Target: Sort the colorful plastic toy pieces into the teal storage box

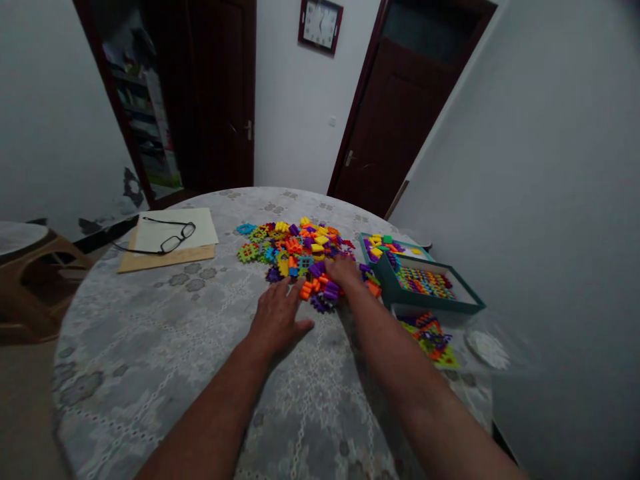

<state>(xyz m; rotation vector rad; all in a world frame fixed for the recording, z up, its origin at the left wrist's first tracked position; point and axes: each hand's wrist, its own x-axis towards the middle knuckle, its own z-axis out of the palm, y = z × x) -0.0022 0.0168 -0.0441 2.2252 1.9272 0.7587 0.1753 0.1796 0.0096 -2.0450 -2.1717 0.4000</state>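
A heap of colourful plastic gears and connector pieces point(295, 247) lies on the table's far half. My left hand point(280, 312) is at the heap's near edge, palm down, its fingers stretched toward an orange piece point(307, 289) and its thumb spread out to the right. Nothing shows in that hand. My right hand point(343, 270) reaches into the right side of the heap, beside purple pieces point(331, 291). Its fingertips are hidden among the pieces, so whether it grips one does not show.
Black-framed glasses point(178, 239) lie on papers point(200, 227) at the left. To the right stand a green box point(430, 303) of small coloured parts and another tray of pieces point(385, 247). Nearer are more flat pieces point(433, 337) and a clear bag with white items point(487, 349). A wall borders the table's right.
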